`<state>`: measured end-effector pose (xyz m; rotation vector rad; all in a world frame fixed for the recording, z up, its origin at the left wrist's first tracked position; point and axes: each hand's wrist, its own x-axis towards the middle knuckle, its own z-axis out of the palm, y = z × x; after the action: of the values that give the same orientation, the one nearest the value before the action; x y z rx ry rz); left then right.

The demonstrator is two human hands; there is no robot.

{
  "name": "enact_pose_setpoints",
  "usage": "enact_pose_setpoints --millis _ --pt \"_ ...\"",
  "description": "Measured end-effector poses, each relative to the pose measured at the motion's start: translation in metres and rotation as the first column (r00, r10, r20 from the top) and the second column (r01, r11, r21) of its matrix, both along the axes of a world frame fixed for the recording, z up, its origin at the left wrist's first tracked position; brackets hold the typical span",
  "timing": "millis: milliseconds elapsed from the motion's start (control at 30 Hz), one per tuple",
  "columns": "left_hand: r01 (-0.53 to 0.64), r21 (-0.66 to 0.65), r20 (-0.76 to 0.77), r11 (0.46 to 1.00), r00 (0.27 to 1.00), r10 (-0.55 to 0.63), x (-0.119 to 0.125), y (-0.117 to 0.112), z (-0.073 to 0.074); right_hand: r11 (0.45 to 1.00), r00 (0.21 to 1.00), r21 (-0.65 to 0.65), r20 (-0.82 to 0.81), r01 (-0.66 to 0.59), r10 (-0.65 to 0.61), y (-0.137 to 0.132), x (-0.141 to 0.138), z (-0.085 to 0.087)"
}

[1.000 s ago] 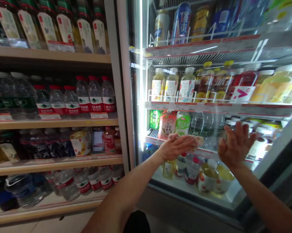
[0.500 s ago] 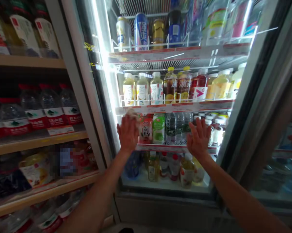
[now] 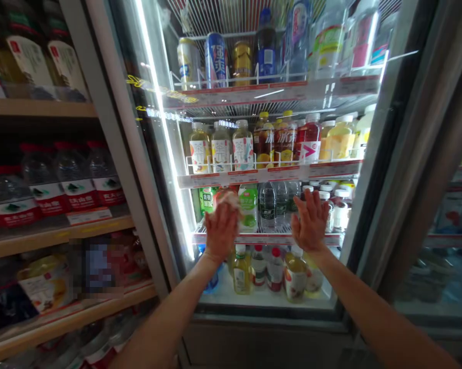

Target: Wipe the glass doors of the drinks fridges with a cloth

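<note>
A glass cooler door [image 3: 277, 177] stands in front of me, with reflections of light across its pane. My left hand [image 3: 220, 233] presses a pale, crumpled cloth [image 3: 231, 199] to the glass, palm forward, in front of the third shelf. Beside it, behind the pane, shows a green carton [image 3: 248, 207]; a red package is mostly hidden by the hand. My right hand [image 3: 311, 220] lies against the glass further right with fingers spread and nothing in it. Dark-labelled water bottles [image 3: 268, 207] stand between the two hands, inside the cooler.
Tea bottles [image 3: 221, 148] line the shelf above, and cans [image 3: 215, 60] the top one. More bottles [image 3: 240, 271] stand on the cooler floor. At left, an open wooden shelf [image 3: 62, 236] carries red-capped water bottles [image 3: 73, 174]. A metal door frame [image 3: 403, 154] runs along the right.
My left hand has slid right across the glass with the cloth, from beside the red package to in front of it. My right hand stays nearly in place. The view has shifted slightly.
</note>
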<state>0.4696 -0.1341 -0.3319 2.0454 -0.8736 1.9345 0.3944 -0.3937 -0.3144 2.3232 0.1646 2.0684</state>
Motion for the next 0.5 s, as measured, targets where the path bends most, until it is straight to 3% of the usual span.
enact_pose_setpoints --millis 67,100,133,200,267,300,367,433,500 --pt "0.077 0.303 0.046 0.95 0.994 -0.095 -0.003 -0.003 -0.002 1.0 1.0 -0.008 -0.002 0.009 -0.009 0.0 0.0 0.0" --pt "0.094 0.333 0.047 0.938 0.992 -0.116 -0.003 -0.002 0.0 1.0 1.0 -0.014 -0.003 0.01 -0.01 -0.001 0.0 0.0" --pt "0.094 0.271 0.044 0.958 0.993 -0.11 -0.003 0.001 0.003 1.0 1.0 -0.021 0.002 0.007 -0.007 -0.001 0.0 0.0" --pt "0.035 -0.045 0.018 0.998 0.999 -0.034 -0.001 0.006 0.01 1.0 1.0 -0.031 0.016 0.0 0.001 -0.001 0.0 0.0" --pt "-0.012 -0.247 0.002 0.969 1.0 0.013 -0.001 0.006 0.013 0.999 0.999 -0.033 0.033 -0.007 0.008 -0.001 0.001 0.0" --pt "-0.001 -0.22 0.014 0.976 1.0 0.005 -0.001 0.004 0.012 0.999 0.999 -0.033 0.04 -0.012 0.013 -0.001 0.001 0.0" --pt "0.065 0.034 0.056 0.997 0.996 -0.067 -0.003 -0.003 0.008 0.999 0.999 -0.034 0.044 -0.021 0.022 -0.001 0.001 0.0" --pt "0.106 0.241 0.068 0.965 0.99 -0.126 -0.002 -0.004 0.007 0.999 0.999 -0.037 0.037 -0.026 0.027 -0.002 0.001 0.0" --pt "0.093 0.158 0.05 0.983 0.994 -0.102 0.001 0.001 0.01 0.999 0.999 -0.037 0.026 -0.022 0.023 -0.002 0.001 0.0"
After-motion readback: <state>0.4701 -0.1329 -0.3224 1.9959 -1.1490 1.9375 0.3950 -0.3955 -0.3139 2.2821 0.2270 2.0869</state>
